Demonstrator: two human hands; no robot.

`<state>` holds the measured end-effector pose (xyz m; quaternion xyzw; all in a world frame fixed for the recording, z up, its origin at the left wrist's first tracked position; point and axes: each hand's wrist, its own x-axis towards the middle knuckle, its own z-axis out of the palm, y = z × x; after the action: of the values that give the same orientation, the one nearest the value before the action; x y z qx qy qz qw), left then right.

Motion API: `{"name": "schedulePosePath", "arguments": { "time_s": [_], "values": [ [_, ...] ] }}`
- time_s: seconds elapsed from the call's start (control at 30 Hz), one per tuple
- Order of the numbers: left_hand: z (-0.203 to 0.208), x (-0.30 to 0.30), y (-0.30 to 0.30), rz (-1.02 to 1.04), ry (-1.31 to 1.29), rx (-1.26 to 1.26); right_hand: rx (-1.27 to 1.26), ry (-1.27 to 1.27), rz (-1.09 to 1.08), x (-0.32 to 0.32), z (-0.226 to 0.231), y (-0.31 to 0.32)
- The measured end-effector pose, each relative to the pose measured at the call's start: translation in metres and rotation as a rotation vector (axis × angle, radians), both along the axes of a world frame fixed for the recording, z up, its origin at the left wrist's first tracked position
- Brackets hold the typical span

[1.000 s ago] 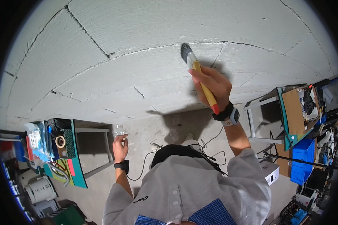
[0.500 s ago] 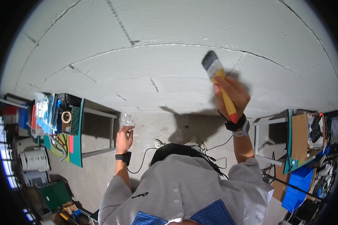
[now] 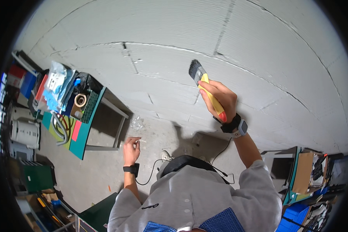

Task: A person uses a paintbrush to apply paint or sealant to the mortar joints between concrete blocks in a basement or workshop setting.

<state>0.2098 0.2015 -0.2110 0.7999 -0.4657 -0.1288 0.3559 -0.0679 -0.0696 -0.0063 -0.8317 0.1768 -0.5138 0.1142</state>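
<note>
A paintbrush (image 3: 214, 97) with a yellow, red-tipped handle and dark bristles is gripped in my right hand (image 3: 223, 99). Its bristles point up and left over the pale painted block wall (image 3: 162, 62); whether they touch it I cannot tell. My fingers wrap the handle near the metal collar. Lower and to the left, my left hand (image 3: 131, 150) hangs over the floor, holding nothing, its fingers loosely bent and apart. Dark bands circle both wrists, and a watch (image 3: 242, 128) sits on the right one.
To the left stands a green-topped table (image 3: 81, 145) carrying plastic packets, a tape roll (image 3: 80, 100) and a bent grey tube. Another table (image 3: 292, 174) with a cardboard box is at right, above a blue bin (image 3: 294, 217). Crumpled clear plastic (image 3: 136, 123) lies by the wall; a cable runs near my feet.
My view has turned, so the tables and wall joints sit at new angles. My right hand with the paintbrush appears farther left and slightly lower. The left hand stays low, still empty.
</note>
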Motion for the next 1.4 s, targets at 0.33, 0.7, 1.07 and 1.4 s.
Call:
{"name": "schedulePosePath", "arguments": {
  "time_s": [0.33,0.7,1.07,1.4],
  "values": [
    [-0.034,0.060,0.027,0.075,0.119,-0.047,-0.071,0.138,0.033,0.127,0.008,0.012],
    [-0.048,0.120,0.053,0.101,0.170,-0.055,-0.130,0.250,-0.012,0.222,0.010,0.001],
    [-0.050,0.121,0.033,0.063,0.186,-0.029,-0.169,0.234,-0.162,0.197,0.017,-0.007],
    [-0.026,0.080,-0.035,-0.145,0.125,-0.030,-0.057,0.281,-0.360,0.064,0.024,0.000]
  ]
}}
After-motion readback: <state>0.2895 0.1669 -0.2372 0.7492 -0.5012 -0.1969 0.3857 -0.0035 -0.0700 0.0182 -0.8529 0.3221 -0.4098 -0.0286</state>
